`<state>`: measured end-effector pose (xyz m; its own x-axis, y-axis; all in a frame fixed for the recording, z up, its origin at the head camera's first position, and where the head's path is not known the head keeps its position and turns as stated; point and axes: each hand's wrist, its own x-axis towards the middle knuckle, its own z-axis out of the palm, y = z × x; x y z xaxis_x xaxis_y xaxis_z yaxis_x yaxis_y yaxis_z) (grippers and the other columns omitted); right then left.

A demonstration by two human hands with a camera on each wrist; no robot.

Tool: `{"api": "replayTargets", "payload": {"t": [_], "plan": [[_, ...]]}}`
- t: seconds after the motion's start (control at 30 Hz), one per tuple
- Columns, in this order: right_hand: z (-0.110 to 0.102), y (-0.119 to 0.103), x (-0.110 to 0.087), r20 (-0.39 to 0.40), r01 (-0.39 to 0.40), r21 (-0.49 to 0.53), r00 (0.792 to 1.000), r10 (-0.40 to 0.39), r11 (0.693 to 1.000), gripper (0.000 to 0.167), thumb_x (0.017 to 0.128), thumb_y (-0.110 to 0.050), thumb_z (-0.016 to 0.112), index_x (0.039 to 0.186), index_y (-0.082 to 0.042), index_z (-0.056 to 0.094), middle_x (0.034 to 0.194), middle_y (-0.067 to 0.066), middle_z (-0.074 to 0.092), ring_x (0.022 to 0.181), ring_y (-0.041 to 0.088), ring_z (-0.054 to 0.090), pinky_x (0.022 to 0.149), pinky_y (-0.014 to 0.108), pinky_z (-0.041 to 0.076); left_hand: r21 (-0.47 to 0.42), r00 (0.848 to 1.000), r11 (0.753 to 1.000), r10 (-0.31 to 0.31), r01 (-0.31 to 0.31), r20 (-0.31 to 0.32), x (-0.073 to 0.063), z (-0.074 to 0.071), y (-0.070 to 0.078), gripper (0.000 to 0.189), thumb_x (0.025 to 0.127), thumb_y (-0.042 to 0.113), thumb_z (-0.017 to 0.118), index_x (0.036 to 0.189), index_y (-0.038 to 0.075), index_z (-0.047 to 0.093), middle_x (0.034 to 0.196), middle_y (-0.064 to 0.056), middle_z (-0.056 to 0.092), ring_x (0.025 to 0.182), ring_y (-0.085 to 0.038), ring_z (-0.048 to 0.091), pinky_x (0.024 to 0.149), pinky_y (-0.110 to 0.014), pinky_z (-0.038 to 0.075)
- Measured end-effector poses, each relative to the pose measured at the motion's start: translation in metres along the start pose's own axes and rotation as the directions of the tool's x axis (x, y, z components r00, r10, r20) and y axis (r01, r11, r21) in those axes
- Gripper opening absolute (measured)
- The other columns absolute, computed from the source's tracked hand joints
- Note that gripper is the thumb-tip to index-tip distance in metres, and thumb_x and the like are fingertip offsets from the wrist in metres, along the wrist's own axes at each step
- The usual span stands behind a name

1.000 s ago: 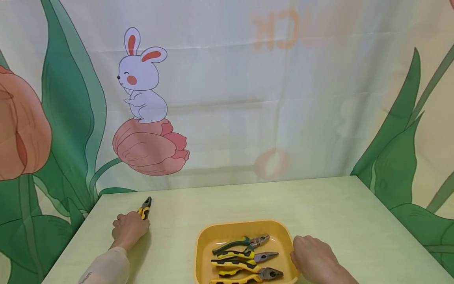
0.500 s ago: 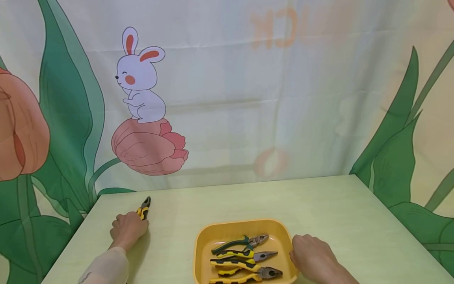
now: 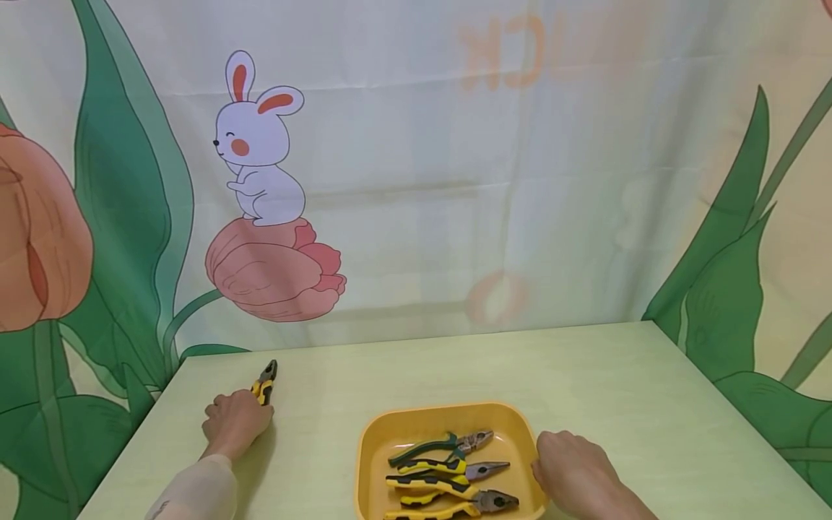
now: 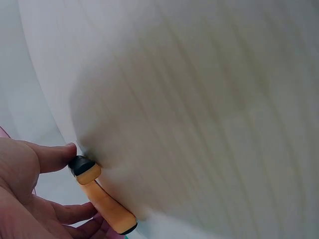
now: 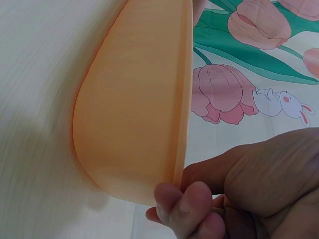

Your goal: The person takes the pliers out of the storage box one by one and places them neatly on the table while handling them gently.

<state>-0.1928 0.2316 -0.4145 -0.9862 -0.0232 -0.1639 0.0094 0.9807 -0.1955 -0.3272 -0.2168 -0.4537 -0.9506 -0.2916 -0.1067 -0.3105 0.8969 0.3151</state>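
- White fabric backdrop printed with tulips and a rabbit hangs behind the pale green worktop.
- Left of and beyond the rounded yellow plastic tray, my left hand grips yellow-and-black-handled metal pliers, fingers partly spread around the handles.
- Inside the tray: green-handled pliers, more yellow-and-black pliers.
- At the tray's right, my right hand pinches its rim, fingers curled.
- Nothing has visibly moved this past second; work seems paused.

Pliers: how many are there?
4: green-handled pliers, slim-nosed pliers and blunt-nosed pliers in the yellow tray, and yellow-black pliers in the left hand. The tray's near end is out of view, so more may be hidden.
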Motion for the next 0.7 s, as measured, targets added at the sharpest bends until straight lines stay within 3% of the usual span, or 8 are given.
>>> {"api": "replayTargets", "payload": {"t": [0.43,0.7], "plan": [[-0.0011,-0.0009,-0.0004,0.038,-0.002,0.031,0.999,0.000,1.000,0.030,0.094,-0.007,0.067,0.067,-0.009,0.055,0.058,0.000,0.044,0.052,0.015,0.045,0.053,0.027,0.042,-0.006,0.999,0.999,-0.045,0.045,0.006,0.0049,0.0024,0.0014,0.046,0.099,0.026,0.065,0.105,-0.018,0.054,0.095,-0.029,0.044,0.094,-0.044,0.047,0.078,-0.050,0.044],[-0.0010,-0.0012,-0.0005,0.032,0.001,0.027,0.999,-0.002,1.000,0.030,0.094,-0.006,0.066,0.066,-0.009,0.054,0.058,0.001,0.044,0.053,0.015,0.044,0.053,0.027,0.042,0.000,1.000,1.000,-0.028,0.028,0.004,0.0053,0.0032,-0.0008,0.048,0.099,0.028,0.066,0.105,-0.018,0.053,0.096,-0.030,0.045,0.093,-0.044,0.048,0.076,-0.049,0.045]]}}
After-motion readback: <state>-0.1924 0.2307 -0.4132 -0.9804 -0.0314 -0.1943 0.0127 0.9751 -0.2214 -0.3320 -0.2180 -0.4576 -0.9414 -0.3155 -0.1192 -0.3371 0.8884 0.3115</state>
